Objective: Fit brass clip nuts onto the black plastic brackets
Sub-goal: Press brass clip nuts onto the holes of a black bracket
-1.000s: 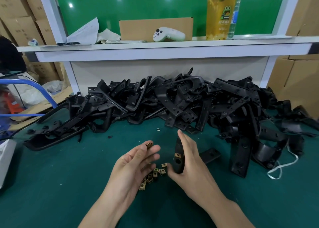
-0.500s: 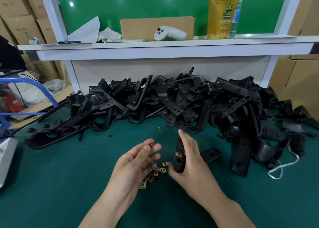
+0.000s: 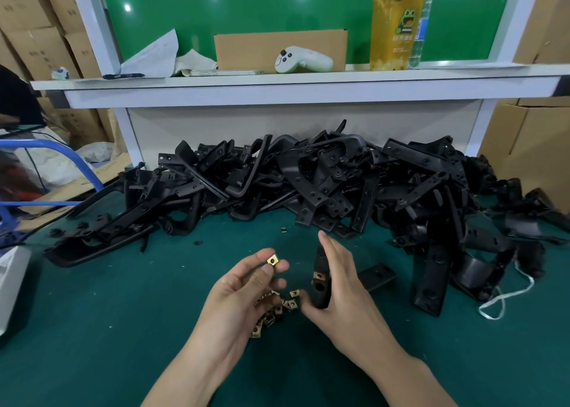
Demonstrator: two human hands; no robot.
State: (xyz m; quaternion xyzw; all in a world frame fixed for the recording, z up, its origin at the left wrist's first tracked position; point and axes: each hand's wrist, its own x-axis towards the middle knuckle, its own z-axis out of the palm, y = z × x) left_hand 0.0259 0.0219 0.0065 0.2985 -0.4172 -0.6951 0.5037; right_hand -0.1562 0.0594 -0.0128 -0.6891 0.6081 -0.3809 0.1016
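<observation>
Brackets [image 3: 308, 184] heap on green table [image 3: 123, 298] below white shelf [image 3: 277, 81].

Dozens of black brackets [image 3: 308, 184], perhaps ten brass clip nuts [image 3: 277, 309], one cup [image 3: 398, 27].

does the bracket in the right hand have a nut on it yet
On: one brass clip nut sits on the black bracket that the right hand holds; the left hand pinches a second nut.

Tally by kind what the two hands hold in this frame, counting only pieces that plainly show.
Black plastic bracket: 1, gripped by the right hand.
Brass clip nuts: 2, the pinched nut in the left hand and the fitted nut on the bracket.
Total: 3.
</observation>
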